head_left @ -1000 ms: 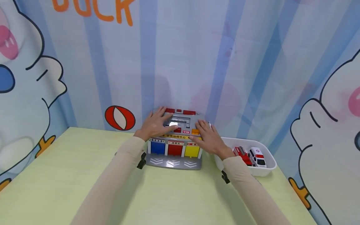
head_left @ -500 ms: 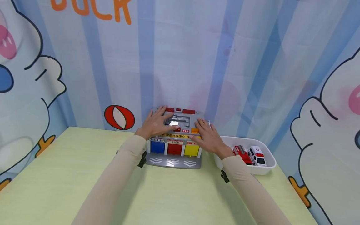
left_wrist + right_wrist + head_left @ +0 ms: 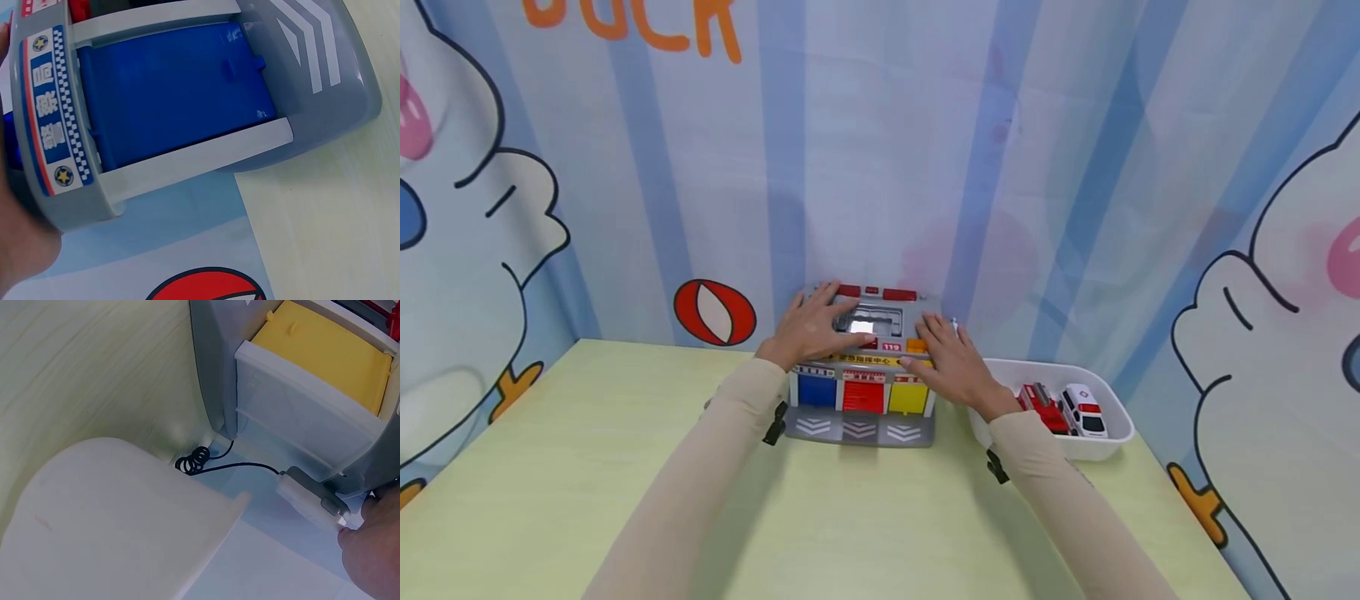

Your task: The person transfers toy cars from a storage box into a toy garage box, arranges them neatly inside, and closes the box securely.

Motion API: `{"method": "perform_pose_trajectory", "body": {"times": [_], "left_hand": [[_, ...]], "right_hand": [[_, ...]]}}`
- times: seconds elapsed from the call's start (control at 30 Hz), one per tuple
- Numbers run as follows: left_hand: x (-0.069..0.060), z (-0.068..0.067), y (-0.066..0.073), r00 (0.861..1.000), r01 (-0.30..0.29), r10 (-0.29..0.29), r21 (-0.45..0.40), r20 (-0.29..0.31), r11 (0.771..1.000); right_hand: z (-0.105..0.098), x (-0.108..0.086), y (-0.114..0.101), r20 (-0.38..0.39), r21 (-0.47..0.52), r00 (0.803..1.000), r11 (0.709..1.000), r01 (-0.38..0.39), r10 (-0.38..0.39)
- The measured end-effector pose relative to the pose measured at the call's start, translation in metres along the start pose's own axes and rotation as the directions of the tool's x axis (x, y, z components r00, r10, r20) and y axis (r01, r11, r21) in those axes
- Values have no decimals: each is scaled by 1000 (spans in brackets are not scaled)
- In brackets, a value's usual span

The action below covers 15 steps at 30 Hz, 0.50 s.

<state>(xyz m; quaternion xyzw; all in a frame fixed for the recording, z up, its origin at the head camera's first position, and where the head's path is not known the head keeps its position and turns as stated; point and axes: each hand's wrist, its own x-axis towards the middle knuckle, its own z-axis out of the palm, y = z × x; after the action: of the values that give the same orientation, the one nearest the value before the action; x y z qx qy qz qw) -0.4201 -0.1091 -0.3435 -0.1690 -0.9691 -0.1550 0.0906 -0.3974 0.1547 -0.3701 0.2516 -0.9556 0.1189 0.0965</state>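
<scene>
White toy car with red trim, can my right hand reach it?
Probably yes: the white toy car lies uncovered in the white plastic bin near the right hand, which would first need to lift off the grey plastic toy station.

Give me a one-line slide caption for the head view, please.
Left hand and right hand rest on a toy building marked 119, beside a white tub of toy vehicles.

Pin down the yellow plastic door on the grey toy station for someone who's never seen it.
On the pale yellow-green tabletop sits a grey plastic toy station. Rightmost along its front, in the head view, is the yellow plastic door; its neighbours are a red plastic door and a blue plastic door.
</scene>
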Motion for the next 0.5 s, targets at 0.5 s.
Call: {"method": "perform_pose_trajectory", "body": {"times": [0.5], "left_hand": [[-13, -4, -8, 997, -70, 69, 21, 43, 997]], "right_hand": [[2, 0, 0, -15, -11, 1000, 1000, -3, 3]]}}
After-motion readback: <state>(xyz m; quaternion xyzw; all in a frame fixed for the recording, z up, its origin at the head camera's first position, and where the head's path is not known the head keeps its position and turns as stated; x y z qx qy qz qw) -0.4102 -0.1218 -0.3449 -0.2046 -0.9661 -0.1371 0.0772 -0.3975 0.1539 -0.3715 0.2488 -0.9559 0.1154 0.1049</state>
